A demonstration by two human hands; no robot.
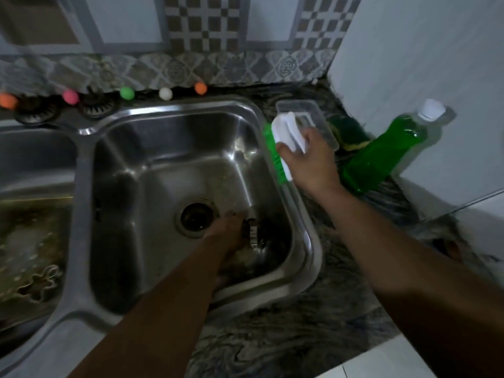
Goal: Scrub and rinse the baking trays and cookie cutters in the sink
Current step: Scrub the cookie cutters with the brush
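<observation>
1. Right now the right hand (305,156) is curled round a brush (283,144) with a white back and green bristles. It holds the brush up over the right rim of the sink (294,203), near a clear tub (313,118) on the counter.
2. Down in the near right corner of the sink, the left hand (226,236) reaches for some small dark metal things (256,236). They could be cookie cutters, but they are too blurry to be sure. I cannot tell if the fingers hold one or just touch them.
3. So the things to scrub lie below the brush and closer to the person. The left hand is right by them. The right hand is well apart, up at the rim.
4. The brush is long, and it points from the wall toward the person, along the sink edge. I think it must come down and in to meet the metal things.
5. A flower-shaped cutter (39,282) sits in dirty water in the left basin.
6. A green soap bottle (381,156) leans by the wall.
</observation>
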